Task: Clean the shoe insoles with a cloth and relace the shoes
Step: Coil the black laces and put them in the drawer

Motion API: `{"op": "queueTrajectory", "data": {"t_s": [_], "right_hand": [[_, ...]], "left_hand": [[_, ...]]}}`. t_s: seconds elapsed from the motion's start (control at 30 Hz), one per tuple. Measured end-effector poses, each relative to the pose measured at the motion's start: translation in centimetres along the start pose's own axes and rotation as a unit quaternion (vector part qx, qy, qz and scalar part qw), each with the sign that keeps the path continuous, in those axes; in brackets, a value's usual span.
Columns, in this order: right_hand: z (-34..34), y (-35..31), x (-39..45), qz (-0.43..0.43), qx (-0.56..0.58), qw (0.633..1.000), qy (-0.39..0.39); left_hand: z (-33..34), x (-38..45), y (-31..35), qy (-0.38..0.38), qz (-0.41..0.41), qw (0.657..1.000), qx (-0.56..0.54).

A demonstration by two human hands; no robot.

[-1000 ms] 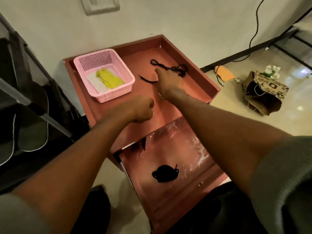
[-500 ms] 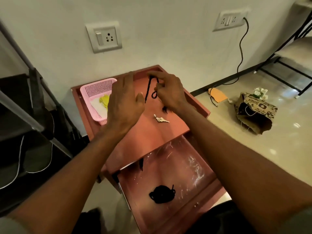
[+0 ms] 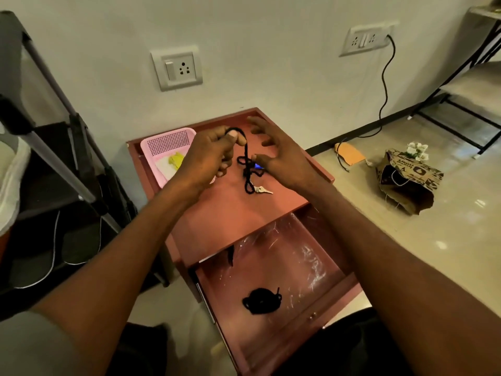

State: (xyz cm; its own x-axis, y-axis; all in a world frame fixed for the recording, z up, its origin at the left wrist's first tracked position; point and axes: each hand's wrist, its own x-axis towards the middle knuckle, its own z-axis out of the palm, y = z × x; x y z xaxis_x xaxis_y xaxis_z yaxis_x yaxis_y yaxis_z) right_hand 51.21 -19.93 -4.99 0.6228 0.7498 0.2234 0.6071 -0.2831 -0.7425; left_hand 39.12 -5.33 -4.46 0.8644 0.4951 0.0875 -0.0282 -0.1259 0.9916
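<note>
We hold the black shoelace (image 3: pixel 245 161) up over the bench (image 3: pixel 230 213) so its tangle hangs free to be picked apart. Our left hand (image 3: pixel 208 156) pinches its top loop, while our right hand (image 3: pixel 282 158) has its fingers (image 3: pixel 260 124) spread, thumb touching the knot. A second lace bundle (image 3: pixel 261 301) waits in the open drawer (image 3: pixel 284 335).

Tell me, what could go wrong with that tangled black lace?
The lace hangs knotted from the left hand; pulling hard may tighten the knot. Its lower end lies by the key, so lifting could snag and drag the key off the table. The drawer stands open below, so a dropped lace might land on the black bundle there.
</note>
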Motion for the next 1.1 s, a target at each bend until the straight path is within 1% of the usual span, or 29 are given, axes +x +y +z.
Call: {"op": "queueTrajectory", "data": {"t_s": [0.07, 0.17, 0.23, 0.27, 0.3, 0.33, 0.37, 0.4, 0.47, 0.5, 0.53, 0.57, 0.6, 0.63, 0.67, 0.7, 0.77, 0.8, 0.83, 0.87, 0.9, 0.97, 1.0, 1.03, 1.1], "right_hand": [[0.8, -0.4, 0.2, 0.003, 0.038, 0.999, -0.001], [2.1, -1.7, 0.2, 0.033, 0.132, 0.991, 0.003], [2.6, -2.9, -0.3, 0.064, 0.223, 0.972, -0.026], [2.9, -3.5, -0.6, 0.075, 0.246, 0.965, -0.044], [3.2, -3.9, -0.9, 0.076, 0.239, 0.966, -0.059], [3.7, -4.1, -1.1, 0.064, 0.209, 0.973, -0.073], [4.3, -4.2, -1.3, 0.042, 0.157, 0.983, -0.085], [4.8, -4.1, -1.6, 0.017, 0.104, 0.989, -0.099], [5.6, -4.1, -1.9, -0.023, 0.035, 0.992, -0.120], [5.8, -4.2, -1.9, -0.035, 0.018, 0.992, -0.122], [5.9, -4.3, -1.8, -0.044, 0.007, 0.992, -0.114], [5.9, -4.4, -1.6, -0.050, 0.002, 0.994, -0.099], [6.0, -4.5, -1.4, -0.055, 0.005, 0.995, -0.079], [5.9, -4.5, -1.0, -0.056, 0.012, 0.997, -0.055], [6.0, -4.3, -0.7, -0.051, 0.022, 0.998, -0.034], [5.9, -4.1, -0.4, -0.043, 0.034, 0.998, -0.014], [5.6, -3.7, 0.1, -0.026, 0.065, 0.997, 0.017], [5.4, -3.6, 0.4, -0.019, 0.085, 0.996, 0.032], [5.3, -3.4, 0.6, -0.012, 0.110, 0.993, 0.048], [5.1, -3.4, 0.8, -0.004, 0.134, 0.989, 0.064], [5.0, -3.4, 1.0, 0.005, 0.154, 0.985, 0.078], [4.9, -3.2, 1.3, 0.028, 0.189, 0.977, 0.091], [4.9, -3.1, 1.3, 0.045, 0.198, 0.975, 0.087], [4.9, -3.1, 1.2, 0.064, 0.196, 0.976, 0.071], [5.2, -3.2, 0.9, 0.086, 0.160, 0.983, 0.005]], "left_hand": [[-0.2, 0.1, 0.9, -0.025, -0.001, 0.997, -0.072], [-1.2, -0.1, 1.7, -0.028, -0.005, 0.982, -0.185], [-1.8, -0.3, 2.1, -0.025, -0.008, 0.958, -0.287], [-2.2, -0.3, 2.2, -0.026, -0.003, 0.938, -0.345], [-2.5, -0.1, 2.2, -0.028, 0.006, 0.915, -0.404], [-3.0, 0.0, 2.2, -0.024, 0.017, 0.895, -0.445], [-3.4, 0.2, 2.0, -0.013, 0.028, 0.887, -0.460], [-3.8, 0.4, 1.8, 0.005, 0.035, 0.891, -0.452], [-4.2, 0.6, 1.6, 0.056, 0.043, 0.922, -0.381], [-4.5, 0.6, 1.4, 0.086, 0.044, 0.943, -0.320], [-4.6, 0.6, 1.3, 0.116, 0.054, 0.965, -0.229], [-4.8, 0.6, 1.1, 0.142, 0.070, 0.981, -0.110], [-5.1, 0.6, 0.7, 0.153, 0.090, 0.984, 0.021], [-5.4, 0.7, 0.2, 0.146, 0.106, 0.974, 0.138], [-5.5, 0.7, -0.2, 0.127, 0.107, 0.959, 0.228], [-5.6, 0.6, -0.5, 0.109, 0.099, 0.944, 0.296], [-5.7, 0.6, -1.2, 0.083, 0.073, 0.915, 0.389], [-5.7, 0.6, -1.3, 0.072, 0.051, 0.909, 0.406], [-5.7, 0.6, -1.3, 0.060, 0.029, 0.912, 0.406], [-5.5, 0.5, -1.1, 0.045, 0.007, 0.923, 0.382], [-5.4, 0.3, -0.7, 0.027, -0.019, 0.943, 0.332], [-4.8, 0.3, 0.1, -0.028, -0.092, 0.983, 0.156], [-4.6, 0.3, 0.6, -0.071, -0.126, 0.988, 0.044], [-4.6, 0.4, 0.8, -0.115, -0.146, 0.980, -0.070], [-4.6, 0.5, 1.0, -0.163, -0.140, 0.939, -0.268]]}}
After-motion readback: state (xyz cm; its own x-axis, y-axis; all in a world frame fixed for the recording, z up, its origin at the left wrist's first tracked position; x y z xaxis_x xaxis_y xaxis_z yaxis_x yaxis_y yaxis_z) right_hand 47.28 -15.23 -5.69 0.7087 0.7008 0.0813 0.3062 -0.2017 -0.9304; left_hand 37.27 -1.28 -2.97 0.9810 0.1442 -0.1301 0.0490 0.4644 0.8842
